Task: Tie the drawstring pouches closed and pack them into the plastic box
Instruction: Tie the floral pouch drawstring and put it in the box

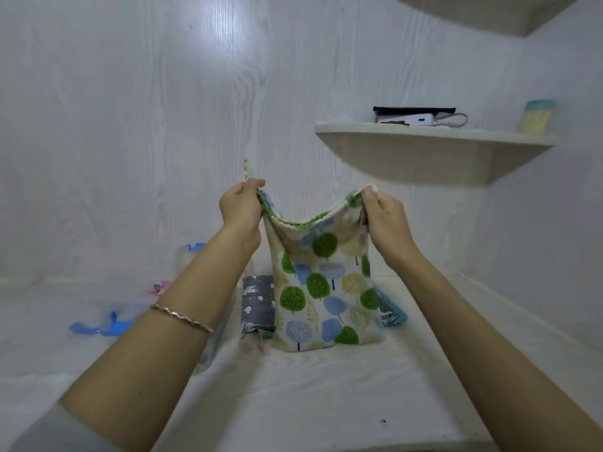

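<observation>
We hold tree-print pouch [321, 288] at centre, mouth slack. L hand [241, 207] & R hand [385, 220] fingers curled, pinching its top corners. Prob. cinching step; next: pull cords [245, 171], knot, then plastic box [184, 261] at 9 o'clock.

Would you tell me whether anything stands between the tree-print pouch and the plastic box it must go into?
The left hand and right hand hold the tree-print pouch up. Between it and the plastic box lies a grey pouch on the surface, and the left forearm crosses in front of the box, hiding most of it.
</observation>
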### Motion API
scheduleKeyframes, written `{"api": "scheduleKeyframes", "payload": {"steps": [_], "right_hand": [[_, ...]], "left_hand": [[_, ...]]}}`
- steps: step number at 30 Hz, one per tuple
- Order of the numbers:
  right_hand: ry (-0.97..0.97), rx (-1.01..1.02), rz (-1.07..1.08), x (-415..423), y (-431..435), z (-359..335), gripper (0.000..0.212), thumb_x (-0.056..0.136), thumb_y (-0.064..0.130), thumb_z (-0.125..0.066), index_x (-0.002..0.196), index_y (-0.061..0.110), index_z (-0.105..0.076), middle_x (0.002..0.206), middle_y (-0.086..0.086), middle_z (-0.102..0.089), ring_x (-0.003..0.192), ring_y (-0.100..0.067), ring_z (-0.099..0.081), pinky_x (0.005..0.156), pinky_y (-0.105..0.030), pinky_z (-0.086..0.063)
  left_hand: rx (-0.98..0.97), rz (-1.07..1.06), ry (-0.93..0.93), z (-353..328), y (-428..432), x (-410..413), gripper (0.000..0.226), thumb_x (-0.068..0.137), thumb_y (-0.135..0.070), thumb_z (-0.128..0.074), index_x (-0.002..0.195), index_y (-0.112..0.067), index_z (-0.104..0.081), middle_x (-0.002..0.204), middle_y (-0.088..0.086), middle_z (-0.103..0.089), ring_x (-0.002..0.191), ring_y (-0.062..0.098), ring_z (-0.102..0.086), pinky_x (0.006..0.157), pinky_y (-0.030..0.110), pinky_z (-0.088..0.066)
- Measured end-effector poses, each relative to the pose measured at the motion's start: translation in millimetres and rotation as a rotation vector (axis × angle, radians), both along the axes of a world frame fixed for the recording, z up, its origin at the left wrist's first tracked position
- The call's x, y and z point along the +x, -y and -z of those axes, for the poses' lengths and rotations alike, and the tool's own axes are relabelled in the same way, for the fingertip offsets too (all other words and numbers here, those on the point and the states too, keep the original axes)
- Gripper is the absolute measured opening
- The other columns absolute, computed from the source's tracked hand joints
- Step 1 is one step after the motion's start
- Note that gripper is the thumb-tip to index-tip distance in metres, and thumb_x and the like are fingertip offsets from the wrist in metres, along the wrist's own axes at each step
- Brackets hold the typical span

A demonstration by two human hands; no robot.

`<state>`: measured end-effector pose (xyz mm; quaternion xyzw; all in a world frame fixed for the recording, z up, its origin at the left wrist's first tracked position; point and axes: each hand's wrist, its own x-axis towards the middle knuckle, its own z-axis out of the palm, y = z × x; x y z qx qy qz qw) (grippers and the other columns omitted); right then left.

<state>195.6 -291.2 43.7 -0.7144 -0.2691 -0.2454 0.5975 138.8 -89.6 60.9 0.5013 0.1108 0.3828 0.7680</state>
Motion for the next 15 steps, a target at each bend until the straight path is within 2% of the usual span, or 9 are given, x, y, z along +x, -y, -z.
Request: {"api": "scheduleKeyframes", "payload": {"steps": [2,3,6,8,9,11,12,13,15], "right_hand": [[-0.174,0.179,-0.072,2.8,7.1,3.6,0.032,0.099,0.021,-0.044,0.073,0.008,-0.058,0.065,-0.007,-0.05,0.06,-0.017,-0.047,0.047,-0.024,-0.039],[-0.278,0.302,-0.146,5.4,11.1,5.3,0.031,0.098,0.018,-0.045,0.073,0.009,-0.062,0.064,-0.003,-0.056,0.061,-0.015,-0.05,0.052,-0.024,-0.043],[-0.569,0.599,-0.459,16.7,22.1,16.7,0.034,0.101,0.02,-0.041,0.082,0.008,-0.066,0.082,-0.003,-0.072,0.082,-0.016,-0.065,0.081,-0.029,-0.051],[-0.715,0.814,-0.622,23.1,22.7,28.2,0.03,0.101,0.02,-0.041,0.096,0.005,-0.066,0.103,-0.01,-0.072,0.103,-0.022,-0.065,0.099,-0.034,-0.047],[-0.756,0.924,-0.664,25.2,20.8,33.4,0.027,0.101,0.018,-0.041,0.098,0.004,-0.064,0.101,-0.012,-0.073,0.105,-0.024,-0.065,0.103,-0.037,-0.045],[-0.776,1.133,-0.683,31.1,13.8,44.6,0.025,0.102,0.015,-0.039,0.086,0.005,-0.056,0.072,-0.006,-0.065,0.08,-0.022,-0.068,0.096,-0.039,-0.049],[-0.788,1.179,-0.688,34.7,9.9,50.3,0.029,0.103,0.017,-0.038,0.078,0.008,-0.05,0.059,-0.002,-0.054,0.059,-0.017,-0.061,0.083,-0.035,-0.053],[-0.8,1.136,-0.661,37.8,7.4,55.4,0.034,0.104,0.02,-0.037,0.071,0.011,-0.044,0.051,0.001,-0.041,0.045,-0.013,-0.047,0.065,-0.028,-0.051],[-0.795,0.888,-0.529,46.6,5.4,67.4,0.043,0.105,0.025,-0.035,0.063,0.014,-0.036,0.045,0.004,-0.026,0.036,-0.009,-0.025,0.04,-0.021,-0.03]], "left_hand": [[-0.141,-0.018,-0.017,4.3,-9.6,-1.7,0.024,0.095,-0.013,-0.051,0.074,-0.015,-0.063,0.077,0.003,-0.054,0.063,0.012,-0.048,0.059,0.022,-0.045],[-0.205,-0.032,-0.03,7.0,-15.2,-2.5,0.023,0.093,-0.012,-0.052,0.073,-0.015,-0.061,0.073,0.002,-0.053,0.058,0.011,-0.045,0.055,0.021,-0.041],[-0.277,-0.071,-0.08,19.7,-26.7,-2.0,0.026,0.096,-0.014,-0.046,0.074,-0.016,-0.058,0.072,0.001,-0.055,0.055,0.009,-0.044,0.052,0.02,-0.034],[-0.365,-0.026,-0.027,25.3,-26.1,-1.5,0.026,0.1,-0.013,-0.039,0.078,-0.013,-0.052,0.075,0.004,-0.061,0.055,0.011,-0.051,0.051,0.019,-0.037],[-0.426,0.005,0.015,26.5,-24.1,-1.8,0.025,0.101,-0.011,-0.037,0.079,-0.011,-0.049,0.072,0.005,-0.06,0.055,0.012,-0.053,0.052,0.02,-0.042],[-0.519,0.034,0.074,27.0,-20.8,-2.8,0.027,0.101,-0.008,-0.034,0.077,-0.01,-0.046,0.057,0.002,-0.047,0.043,0.011,-0.045,0.048,0.021,-0.046],[-0.53,0.036,0.076,27.0,-20.6,-2.9,0.027,0.1,-0.007,-0.033,0.076,-0.01,-0.045,0.05,0.0,-0.039,0.034,0.01,-0.036,0.04,0.018,-0.039],[-0.51,0.033,0.055,27.1,-21.0,-3.2,0.028,0.1,-0.007,-0.032,0.075,-0.011,-0.045,0.044,-0.002,-0.034,0.029,0.009,-0.028,0.035,0.016,-0.029],[-0.429,0.0,-0.015,26.5,-27.1,-5.4,0.028,0.099,-0.008,-0.033,0.074,-0.013,-0.045,0.048,-0.003,-0.032,0.025,0.007,-0.023,0.032,0.013,-0.018]]}}
